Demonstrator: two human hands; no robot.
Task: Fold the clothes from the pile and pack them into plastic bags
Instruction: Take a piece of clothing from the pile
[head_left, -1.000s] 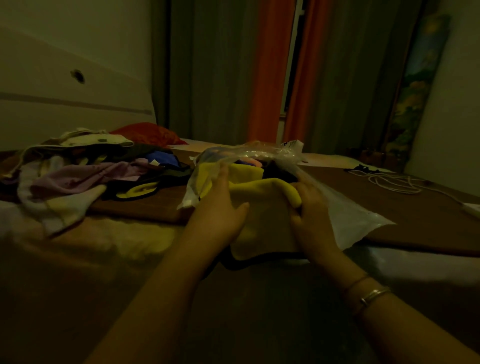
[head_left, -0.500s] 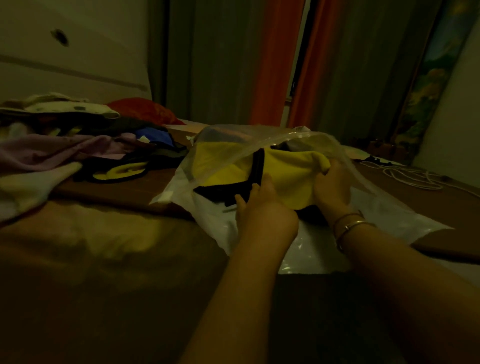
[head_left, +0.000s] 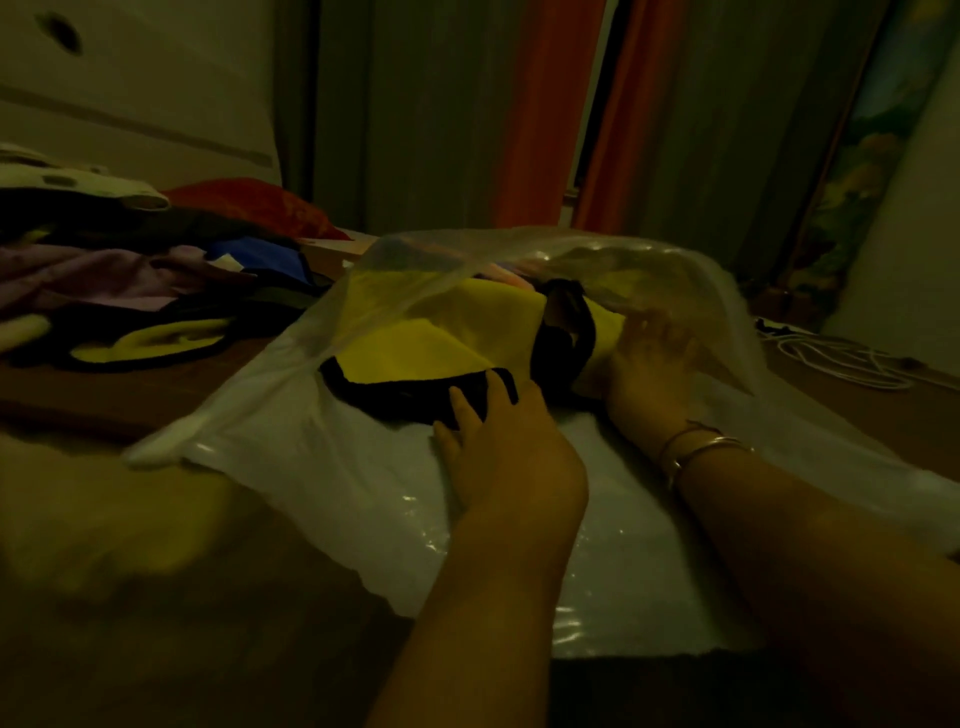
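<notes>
Head view shows me mid-packing: the folded yellow garment with black trim (head_left: 415, 338) sits inside the mouth of the clear plastic bag (head_left: 322, 467) near the bed's middle. My left hand (head_left: 504, 447) presses its trim with straight fingers; my right hand (head_left: 649, 364) is blurred, grip unreadable. Next I judge: push it deeper, then fetch from the clothes pile (head_left: 130, 280) at the left edge.

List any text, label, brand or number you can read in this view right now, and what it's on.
None readable: the picture is dim and blurred.
Clear plastic bag: no print visible.
Yellow garment with black trim: no legible label.
Clothes pile: a small pale tag-like patch, too blurred to read.
Colourful panel at the right wall: pictures only, unreadable.
</notes>
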